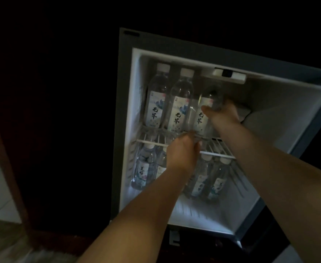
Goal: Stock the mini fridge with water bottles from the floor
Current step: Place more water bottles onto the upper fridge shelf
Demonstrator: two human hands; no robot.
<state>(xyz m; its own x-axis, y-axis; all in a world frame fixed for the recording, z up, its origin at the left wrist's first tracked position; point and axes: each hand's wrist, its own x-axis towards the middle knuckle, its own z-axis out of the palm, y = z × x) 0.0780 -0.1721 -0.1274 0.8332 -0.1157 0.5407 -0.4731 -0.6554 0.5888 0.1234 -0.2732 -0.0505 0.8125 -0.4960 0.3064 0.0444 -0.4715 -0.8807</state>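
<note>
The fridge [125, 130] stands open and lit, its wire shelf [216, 155] running just past the left hand [182, 154]. On that shelf, left of the right hand [222, 114], two clear, white-capped bottles [156, 97] stand upright side by side, and a third bottle [212, 97] with the same pale label sits just beside them, gripped in that hand. Below the left hand four more stand in the lower compartment, two on either side of the wrist, one partly hidden behind it.
</note>
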